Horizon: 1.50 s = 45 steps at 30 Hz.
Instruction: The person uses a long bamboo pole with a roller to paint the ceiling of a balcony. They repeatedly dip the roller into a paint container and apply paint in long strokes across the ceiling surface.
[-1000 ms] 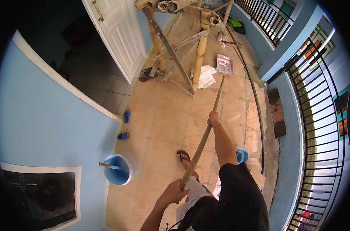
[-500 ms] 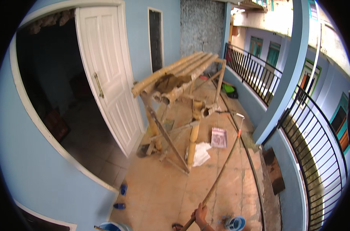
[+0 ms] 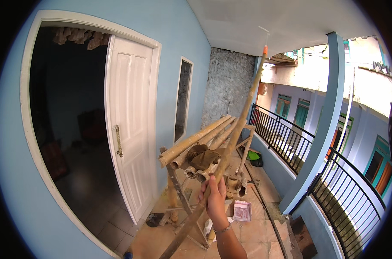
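My right hand (image 3: 214, 199), with a bracelet or watch band at the wrist, is closed around a long bamboo pole of a paint roller (image 3: 237, 134). The pole slants from the lower edge up to the far right. At its top are an orange handle (image 3: 265, 50) and a thin white roller head (image 3: 263, 30), raised against the white ceiling (image 3: 243, 15); whether it touches cannot be told. Below and beyond the hand, a paint tray (image 3: 242, 211) with pinkish-looking residue lies on the tiled floor. My left hand is out of view.
A bamboo scaffold (image 3: 191, 144) with a dark cloth (image 3: 201, 158) on top stands ahead, behind the pole. A white door (image 3: 131, 129) is at left beside a dark doorway. A blue pillar (image 3: 323, 116) and black railing (image 3: 349, 205) line the right side.
The roller head has gone from low above the floor up to the ceiling. My right hand has risen with the pole, and the view has tilted upward.
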Each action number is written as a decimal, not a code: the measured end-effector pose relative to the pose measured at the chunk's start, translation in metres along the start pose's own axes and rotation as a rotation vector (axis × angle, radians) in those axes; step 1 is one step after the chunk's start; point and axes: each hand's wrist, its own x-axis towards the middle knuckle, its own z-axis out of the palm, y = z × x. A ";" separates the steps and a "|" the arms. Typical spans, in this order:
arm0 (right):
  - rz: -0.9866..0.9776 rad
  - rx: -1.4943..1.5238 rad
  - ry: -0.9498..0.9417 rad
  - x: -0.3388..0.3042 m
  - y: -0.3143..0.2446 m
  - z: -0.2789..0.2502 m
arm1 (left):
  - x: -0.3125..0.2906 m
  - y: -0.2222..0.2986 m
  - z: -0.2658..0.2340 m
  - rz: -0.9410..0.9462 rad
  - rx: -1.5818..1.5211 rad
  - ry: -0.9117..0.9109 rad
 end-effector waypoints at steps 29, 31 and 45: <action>-0.112 0.037 -0.038 0.758 0.195 0.299 | 0.701 0.404 -0.376 0.654 -0.299 0.264; -0.137 0.044 -0.042 0.790 0.193 0.302 | 0.727 0.419 -0.382 0.686 -0.322 0.244; -0.278 -0.110 -0.072 0.882 0.172 0.319 | 0.807 0.473 -0.415 0.741 -0.432 0.187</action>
